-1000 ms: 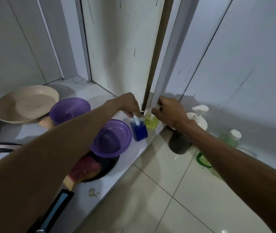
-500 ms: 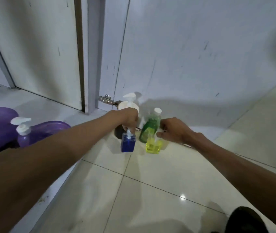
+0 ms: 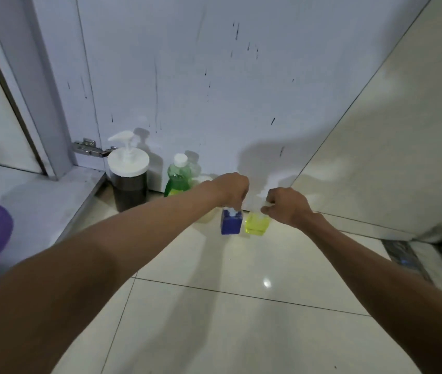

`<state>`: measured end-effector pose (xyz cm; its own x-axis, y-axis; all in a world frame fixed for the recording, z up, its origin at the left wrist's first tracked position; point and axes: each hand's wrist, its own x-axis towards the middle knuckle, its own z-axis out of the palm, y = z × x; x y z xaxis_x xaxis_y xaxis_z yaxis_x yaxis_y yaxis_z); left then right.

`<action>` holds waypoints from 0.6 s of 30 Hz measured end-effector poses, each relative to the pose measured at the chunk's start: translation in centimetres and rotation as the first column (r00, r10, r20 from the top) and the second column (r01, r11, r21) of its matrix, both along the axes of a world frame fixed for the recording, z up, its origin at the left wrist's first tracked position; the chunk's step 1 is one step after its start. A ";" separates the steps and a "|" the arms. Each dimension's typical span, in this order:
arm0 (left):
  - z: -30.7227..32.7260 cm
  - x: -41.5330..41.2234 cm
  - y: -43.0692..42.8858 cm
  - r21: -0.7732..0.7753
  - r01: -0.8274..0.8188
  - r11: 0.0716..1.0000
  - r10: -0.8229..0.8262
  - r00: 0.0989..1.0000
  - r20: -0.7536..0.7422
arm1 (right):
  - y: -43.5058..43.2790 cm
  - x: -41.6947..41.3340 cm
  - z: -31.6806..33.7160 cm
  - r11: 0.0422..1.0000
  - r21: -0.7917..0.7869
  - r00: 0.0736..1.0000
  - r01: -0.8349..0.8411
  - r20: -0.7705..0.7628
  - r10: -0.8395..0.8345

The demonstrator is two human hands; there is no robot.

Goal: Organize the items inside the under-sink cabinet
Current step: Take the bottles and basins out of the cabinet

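Two pump tops (image 3: 232,210) mostly hidden | left hand (image 3: 232,188) fingers (image 3: 238,206) clamp blue bottle (image 3: 231,225) | right hand (image 3: 287,205) fingers (image 3: 266,210) clamp yellow bottle (image 3: 257,225)

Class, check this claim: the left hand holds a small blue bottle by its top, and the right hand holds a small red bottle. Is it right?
Not quite: the head view shows the right hand holding a small yellow bottle, not a red one. The left hand does hold the small blue bottle by its top.
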<state>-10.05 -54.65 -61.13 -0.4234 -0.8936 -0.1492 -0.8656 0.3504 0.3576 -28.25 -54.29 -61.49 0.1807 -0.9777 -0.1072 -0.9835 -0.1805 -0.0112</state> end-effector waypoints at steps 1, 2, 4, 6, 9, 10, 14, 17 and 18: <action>-0.3 -0.8 -0.5 -0.009 0.010 1.000 -0.010 1.000 0.025 | -0.4 -0.4 -0.4 1.000 -0.002 1.000 -0.002 -0.014 0.002; -0.7 -1.4 -0.9 -0.019 0.014 1.000 -0.013 0.999 0.051 | -0.9 -0.7 -0.7 1.000 -0.002 1.000 -0.008 -0.025 0.008; -1.5 -2.3 -1.7 -0.037 0.016 0.999 -0.011 0.993 0.115 | -1.8 -1.3 -1.4 1.000 0.006 1.000 -0.014 -0.028 0.014; -2.2 -2.8 -2.5 -0.053 0.017 0.998 -0.008 0.986 0.165 | -2.8 -1.7 -1.9 1.000 0.016 1.000 -0.019 -0.022 0.019; -3.1 -2.9 -3.4 -0.070 0.007 0.998 0.008 0.979 0.206 | -3.9 -2.0 -2.7 0.999 0.028 1.000 -0.027 -0.015 0.028; -3.4 -2.8 -3.7 -0.071 0.001 0.997 0.014 0.977 0.215 | -4.2 -2.1 -2.9 0.999 0.035 0.999 -0.031 -0.014 0.031; -4.3 -2.4 -4.7 -0.060 -0.010 0.998 0.023 0.973 0.230 | -5.2 -2.0 -3.8 0.998 0.054 0.999 -0.045 -0.009 0.045; -4.7 -2.4 -5.1 -0.064 -0.009 0.998 0.025 0.969 0.246 | -5.5 -1.8 -4.1 0.998 0.053 0.999 -0.033 0.011 0.033; -4.8 -2.4 -5.1 -0.066 -0.003 0.998 0.020 0.966 0.257 | -5.7 -1.7 -4.0 0.998 0.060 1.000 -0.028 0.007 0.027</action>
<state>-12.48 -59.74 -65.94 -0.3675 -0.9096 -0.1939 -0.9298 0.3545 0.0990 -29.94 -59.98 -65.52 0.2083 -0.9642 -0.1642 -0.9780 -0.2063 -0.0292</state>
